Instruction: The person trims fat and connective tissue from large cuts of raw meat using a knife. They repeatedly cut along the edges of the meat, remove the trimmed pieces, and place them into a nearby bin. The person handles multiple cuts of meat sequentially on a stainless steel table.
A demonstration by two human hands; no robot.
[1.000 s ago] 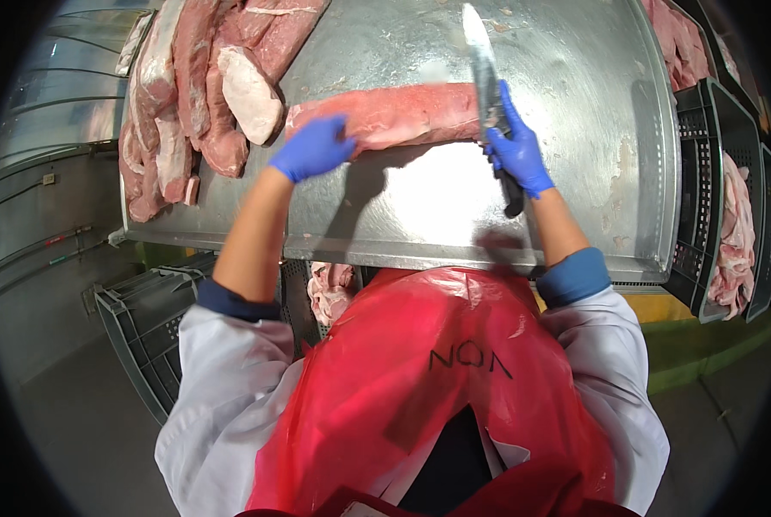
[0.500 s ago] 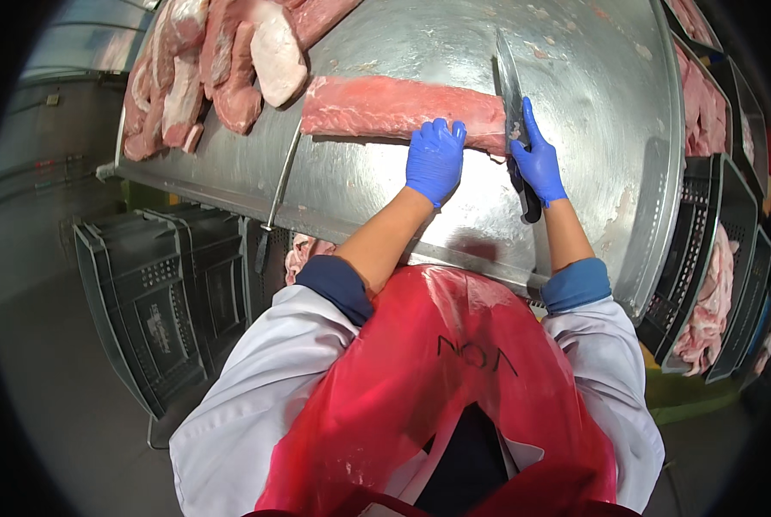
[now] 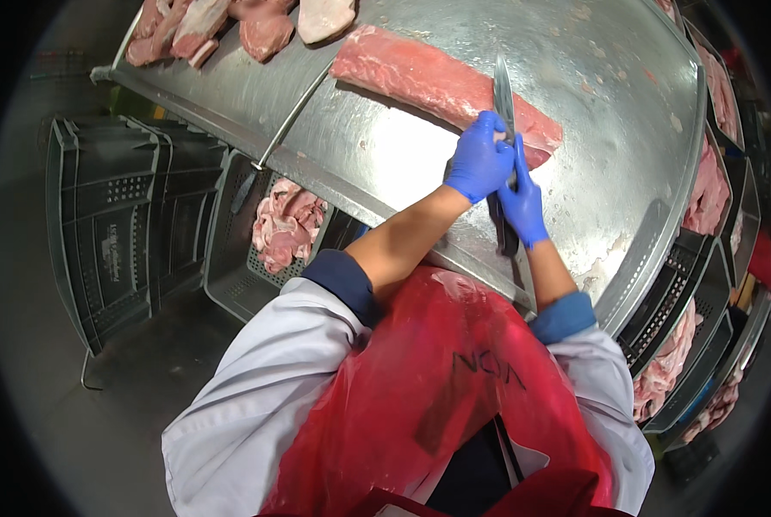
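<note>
A long slab of pink boneless meat, like a loin, lies on the steel table, slanting away from me to the left. Across its right part stands the blade of a knife, tip pointing away from me. My right hand is closed around the knife, with the dark handle running down past the palm. Close against it, my left hand has its fingers curled at the blade and the near edge of the meat. What those fingers hold is hidden.
Several meat pieces lie at the far left. A sharpening steel crosses the table's near edge, its handle overhanging. Below it, a grey crate holds trimmings. Stacked crates with meat stand at the right, against the table.
My left hand has moved right along the meat to my right hand. The knife has gone from the meat's right end to across its right part. The whole view has turned.
</note>
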